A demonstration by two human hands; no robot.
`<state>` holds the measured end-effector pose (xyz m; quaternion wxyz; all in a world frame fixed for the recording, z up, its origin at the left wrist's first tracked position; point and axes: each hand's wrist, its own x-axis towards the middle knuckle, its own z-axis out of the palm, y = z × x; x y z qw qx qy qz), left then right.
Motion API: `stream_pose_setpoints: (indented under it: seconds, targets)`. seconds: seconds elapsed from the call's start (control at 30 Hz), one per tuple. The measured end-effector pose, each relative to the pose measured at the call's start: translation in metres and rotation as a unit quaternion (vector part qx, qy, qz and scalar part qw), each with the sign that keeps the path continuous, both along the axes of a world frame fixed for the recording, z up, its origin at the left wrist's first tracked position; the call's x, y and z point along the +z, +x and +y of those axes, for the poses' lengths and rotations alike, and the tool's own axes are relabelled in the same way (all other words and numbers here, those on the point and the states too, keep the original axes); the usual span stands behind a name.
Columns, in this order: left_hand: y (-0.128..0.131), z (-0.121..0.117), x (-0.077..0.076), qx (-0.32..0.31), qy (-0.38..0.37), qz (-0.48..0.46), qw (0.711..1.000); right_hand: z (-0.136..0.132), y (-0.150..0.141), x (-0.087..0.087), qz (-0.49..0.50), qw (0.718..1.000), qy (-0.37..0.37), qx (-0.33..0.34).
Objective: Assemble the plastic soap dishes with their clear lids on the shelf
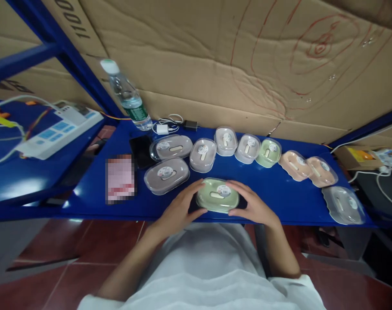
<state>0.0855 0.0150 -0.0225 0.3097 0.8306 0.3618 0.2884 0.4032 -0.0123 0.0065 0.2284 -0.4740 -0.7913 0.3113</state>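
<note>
A green soap box with a clear lid [218,202] is at the front edge of the blue table, directly before me. My left hand [185,204] grips its left end, thumb in front and fingers behind. Around the right end curls my right hand [252,204] in the same way. A round label and a pale oblong piece show through or on the lid. Behind it stand similar lidded boxes: a grey one [166,175] left of my left hand, another grey one [203,155], and a second green one [269,153].
Two peach boxes [295,165] and a grey box [343,205] lie to the right. A water bottle [133,103], a white charger [163,129] and a dark phone [141,151] are at back left. A power strip [60,133] lies further left. Cardboard [196,64] walls the back.
</note>
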Motion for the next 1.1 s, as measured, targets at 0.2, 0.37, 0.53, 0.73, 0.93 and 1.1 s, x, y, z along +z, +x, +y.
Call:
stream_pose_setpoints:
  seconds: [0.2, 0.37, 0.53, 0.73, 0.93, 1.1]
  targets:
    - [0.002, -0.002, 0.006, -0.034, 0.019, 0.061, 0.997, -0.003, 0.024, -0.001, 0.091, 0.995, -0.036, 0.003]
    - [0.002, -0.002, 0.007, -0.026, 0.006, 0.067, 0.997, 0.0, 0.025, -0.005, 0.079, 0.988, 0.035, -0.126]
    - [0.002, -0.003, 0.009, -0.032, -0.01, 0.087, 0.996, -0.012, 0.0, -0.008, 0.039, 0.95, 0.253, -0.176]
    - [0.003, -0.004, 0.009, -0.025, -0.011, 0.091, 0.995, -0.015, -0.041, -0.004, -0.114, 0.976, 0.183, 0.004]
    - [0.004, -0.004, 0.011, -0.028, 0.001, 0.096, 0.995, -0.009, -0.044, 0.003, -0.086, 0.976, 0.202, 0.0]
    - [0.003, -0.003, 0.013, -0.039, 0.018, 0.106, 0.993, -0.013, -0.026, -0.003, -0.097, 0.969, 0.223, -0.04]
